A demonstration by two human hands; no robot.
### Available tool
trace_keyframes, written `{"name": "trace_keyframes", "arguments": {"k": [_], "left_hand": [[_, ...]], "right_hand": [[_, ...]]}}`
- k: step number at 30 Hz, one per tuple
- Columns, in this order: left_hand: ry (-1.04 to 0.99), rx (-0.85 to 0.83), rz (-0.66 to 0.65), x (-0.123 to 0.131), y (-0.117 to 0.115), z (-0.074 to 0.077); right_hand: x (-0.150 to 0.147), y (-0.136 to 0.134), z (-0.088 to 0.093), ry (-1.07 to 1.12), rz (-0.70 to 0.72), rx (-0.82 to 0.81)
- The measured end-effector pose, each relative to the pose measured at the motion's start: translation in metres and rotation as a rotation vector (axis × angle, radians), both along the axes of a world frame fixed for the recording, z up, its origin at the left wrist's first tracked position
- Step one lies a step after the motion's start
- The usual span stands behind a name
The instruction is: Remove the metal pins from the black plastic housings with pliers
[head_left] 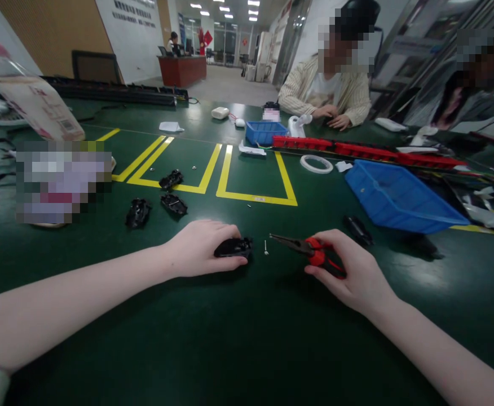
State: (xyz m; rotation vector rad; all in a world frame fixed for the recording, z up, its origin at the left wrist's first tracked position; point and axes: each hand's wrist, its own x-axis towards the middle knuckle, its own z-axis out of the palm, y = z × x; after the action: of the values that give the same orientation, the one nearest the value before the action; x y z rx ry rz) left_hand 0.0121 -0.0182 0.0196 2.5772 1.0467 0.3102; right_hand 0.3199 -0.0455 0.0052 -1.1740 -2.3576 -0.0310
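Head view: we are pinning a black part (233, 247) to the table (247, 338) under our left hand (200, 248), fingers clasped over it. Our right hand (352, 270) is gripping the pliers (304, 246) by their red handles, tips pointing at a pin (266, 246) that lies between pliers and part. We judge the work is going best with the part flat and the tips low. Spare parts (173, 204) are lying beyond.

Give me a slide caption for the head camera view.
Left hand holds a black plastic part on the green table; right hand grips red-handled pliers.
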Motion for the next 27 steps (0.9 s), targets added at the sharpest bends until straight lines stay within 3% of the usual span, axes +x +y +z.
{"name": "trace_keyframes", "arguments": {"k": [10, 18, 22, 27], "left_hand": [[0.004, -0.078, 0.081, 0.002, 0.004, -0.001], [-0.284, -0.365, 0.122, 0.002, 0.006, 0.003], [-0.31, -0.426, 0.218, 0.007, -0.001, 0.004], [-0.281, -0.435, 0.237, 0.011, -0.006, 0.004]], "right_hand": [[-0.012, 0.001, 0.004, -0.067, 0.003, -0.047], [-0.019, -0.001, 0.01, -0.051, -0.101, 0.016], [-0.021, -0.003, 0.011, -0.019, -0.115, -0.071], [-0.025, -0.01, 0.017, 0.104, -0.149, -0.313]]}}
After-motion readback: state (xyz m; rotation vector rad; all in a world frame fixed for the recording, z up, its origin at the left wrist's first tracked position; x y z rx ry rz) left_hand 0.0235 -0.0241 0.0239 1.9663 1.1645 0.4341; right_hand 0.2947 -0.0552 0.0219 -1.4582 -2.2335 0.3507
